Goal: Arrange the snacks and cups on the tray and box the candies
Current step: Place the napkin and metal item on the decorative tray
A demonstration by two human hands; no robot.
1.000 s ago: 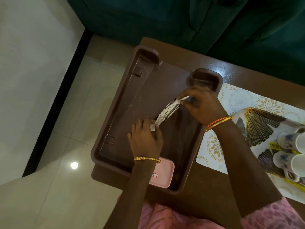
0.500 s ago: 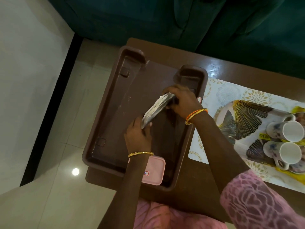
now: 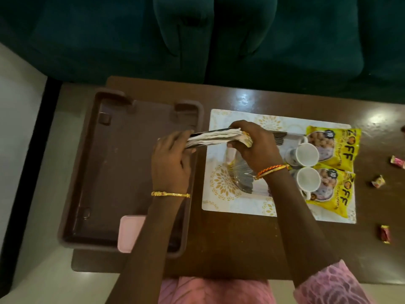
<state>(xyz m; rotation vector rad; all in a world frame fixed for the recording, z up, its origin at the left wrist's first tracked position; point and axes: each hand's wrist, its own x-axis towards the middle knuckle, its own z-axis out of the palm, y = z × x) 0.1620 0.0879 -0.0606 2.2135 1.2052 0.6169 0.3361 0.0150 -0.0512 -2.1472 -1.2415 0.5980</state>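
Brown plastic is what most of your one view (the head camera) takes in on the left: the tray (image 3: pixel 105 172) sits on the dark wooden table (image 3: pixel 230 238), with nothing on its bare floor. A pink lidded box (image 3: pixel 129 233) lies at its near edge, partly hidden by your left forearm. Your left hand (image 3: pixel 169 163) and right hand (image 3: pixel 252 143) are both closed on the ends of a flat stack of folded, foil-edged sheets (image 3: pixel 215 138), holding it level above the tray's right rim and the patterned placemat (image 3: pixel 221 189). What the stack is exactly, you cannot tell from here.

On the placemat, two white cups (image 3: pixel 303 154) lie on their sides, resting against two yellow snack packets (image 3: pixel 333 145). Three wrapped candies (image 3: pixel 378 182) lie on the bare table to the right, well apart from the box.

You appear to be at the very start: nothing is arranged on the tray yet and no candy is boxed. The next move probably calls for putting the stack down, so that your hands are free for the cups and packets, which need lifting across onto the tray.
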